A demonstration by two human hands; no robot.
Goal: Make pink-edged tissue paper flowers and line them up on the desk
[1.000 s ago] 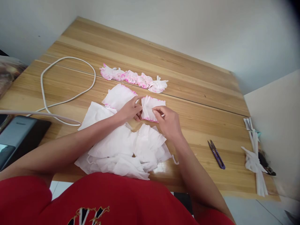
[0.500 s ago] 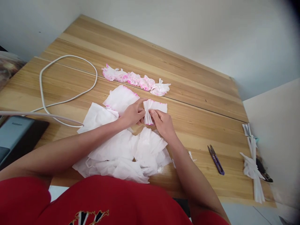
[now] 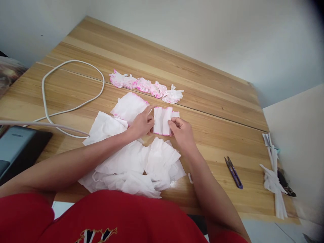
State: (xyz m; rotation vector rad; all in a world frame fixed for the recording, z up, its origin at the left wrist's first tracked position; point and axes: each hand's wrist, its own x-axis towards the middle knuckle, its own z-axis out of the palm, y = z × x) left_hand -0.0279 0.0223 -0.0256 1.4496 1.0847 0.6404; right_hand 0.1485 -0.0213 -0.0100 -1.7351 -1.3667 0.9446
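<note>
Between my hands is a white tissue paper (image 3: 161, 120) with pink-tinted edges, partly folded into pleats. My left hand (image 3: 142, 123) grips its left edge, with the index finger stretched out and the other fingers curled. My right hand (image 3: 182, 132) pinches the right side, where a short flap shows behind the fingers. Left of the held piece, a flat pink-edged tissue (image 3: 130, 107) lies partly behind my left hand. Plain white tissues (image 3: 121, 158) are heaped loosely in front of my body, below both hands.
A row of ruffled pink-edged tissue flowers (image 3: 144, 85) lies farther back on the wooden table (image 3: 215, 111). Thread snips (image 3: 234, 173) rest at the right. White strips (image 3: 274, 182) lie by the right edge. A white cable (image 3: 43, 91) loops at left near a dark device (image 3: 22, 152).
My right hand has moved right, and the pleated part of the tissue is now wider and flatter. The flap beyond it shows less. My left hand stays nearly in place.
</note>
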